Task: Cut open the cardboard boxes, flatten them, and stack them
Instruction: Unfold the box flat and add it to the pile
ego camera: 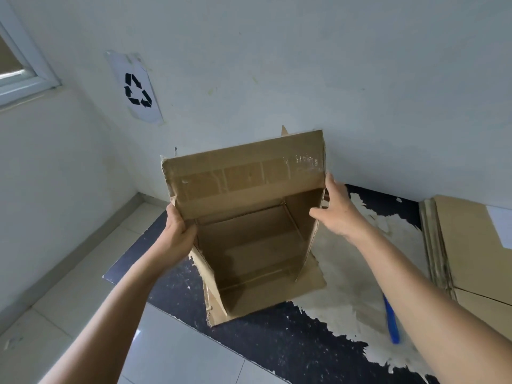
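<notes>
1. Cardboard box (249, 239), its open mouth turned toward the camera, hangs between both hands. Its far flap stands upright, striped with clear tape.
2. Left hand (177, 234) grips the box's left wall near the rim, fingers curled tight round the edge.
3. Right hand (339, 212) holds the box's right wall. The thumb reaches inside, the fingers (331, 181) run up the outside, and the hand is only partly closed.
4. The box's left edge is ragged and torn. Its near flap spreads low toward the camera over a dark, worn mat (277, 347); whether flap and mat touch I cannot tell.
5. Behind the box the white wall (304, 65) stands close. Left of the box lies pale tile floor (83, 273).
6. Right of the box, well apart, a stack of flattened cardboard (471, 245) sits by the wall.
7. Right of the box and nearer the camera, a blue-handled tool (391, 325) lies on the mat, partly hidden by the right forearm.
8. Above and left of the box, a recycling sign (137, 90) is stuck on the wall.
</notes>
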